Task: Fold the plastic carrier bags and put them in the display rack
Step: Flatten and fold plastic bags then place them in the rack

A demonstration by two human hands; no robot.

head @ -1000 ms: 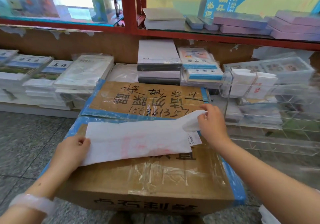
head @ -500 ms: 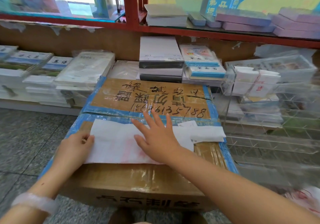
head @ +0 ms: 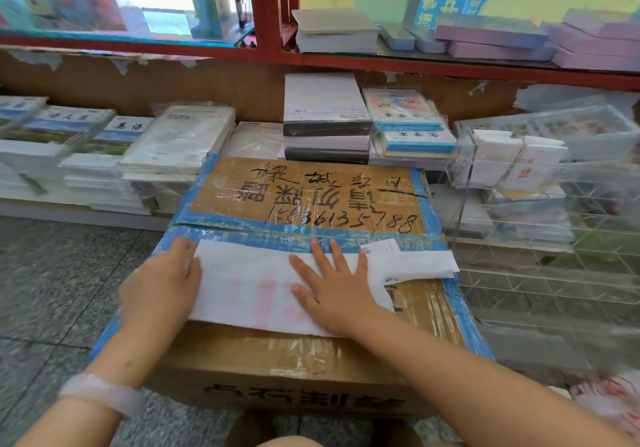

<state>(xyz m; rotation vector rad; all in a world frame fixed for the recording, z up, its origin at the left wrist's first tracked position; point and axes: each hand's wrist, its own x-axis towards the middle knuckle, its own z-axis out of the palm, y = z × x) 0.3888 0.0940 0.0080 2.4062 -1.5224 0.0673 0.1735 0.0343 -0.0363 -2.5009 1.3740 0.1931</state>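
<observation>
Shop floor of grey speckled stone, with low shelving of stacked white exercise books (head: 180, 141) behind and a red-framed glass counter above.

Item: thin white plastic carrier bag with faint red print (head: 263, 287), lying flat as a long strip on the taped brown cardboard box with blue tape edges and black handwriting (head: 304, 353); its handle end trails off to the right, near the box edge.

Hands: left hand (head: 162, 284) rests on the bag's left end, fingers straight over the edge. Right hand (head: 332, 287) lies palm down on the middle, fingers spread and flat. Neither pinches anything.

Handling, as judged: very light, limp, probably slippery film (no stiffness to hold a crease unaided). It will likely spring open or slide unless pinned. Best taken by a pinch at a short end or corner while the other palm holds the body down.

Destination: clear acrylic display rack with compartments (head: 540, 225), just right of the box, already holding folded white bags (head: 512, 159) in its upper section.
</observation>
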